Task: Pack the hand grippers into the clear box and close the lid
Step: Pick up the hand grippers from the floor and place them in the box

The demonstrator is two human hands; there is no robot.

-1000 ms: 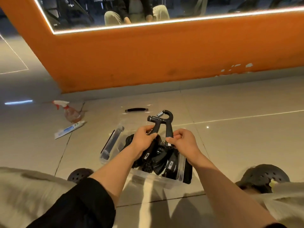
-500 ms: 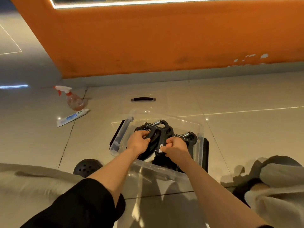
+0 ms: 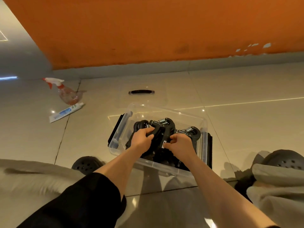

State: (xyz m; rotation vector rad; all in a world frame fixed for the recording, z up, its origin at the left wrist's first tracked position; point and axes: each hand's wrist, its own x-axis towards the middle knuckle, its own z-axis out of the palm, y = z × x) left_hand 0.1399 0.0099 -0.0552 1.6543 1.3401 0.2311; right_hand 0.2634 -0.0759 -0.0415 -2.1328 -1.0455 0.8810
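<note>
1. Clear box (image 3: 204, 129) sits on floor, frame centre, lid off, with black hand grippers piled inside.
2. Left hand (image 3: 142, 139) grip curled round one handle of the top hand gripper (image 3: 162, 129); right hand (image 3: 180, 143) pinches its other handle, low inside the box.
3. Black handle (image 3: 141, 92) lies on floor beyond the box.
4. Toothpaste tube (image 3: 66, 112) and spray bottle (image 3: 65, 92) lie upper left.

Approx. 4 hand grippers (image 3: 162, 129) in 1 clear box (image 3: 181, 112); exact no. unclear. 1 spray bottle (image 3: 65, 92), 1 tube (image 3: 65, 111), 2 hands.
</note>
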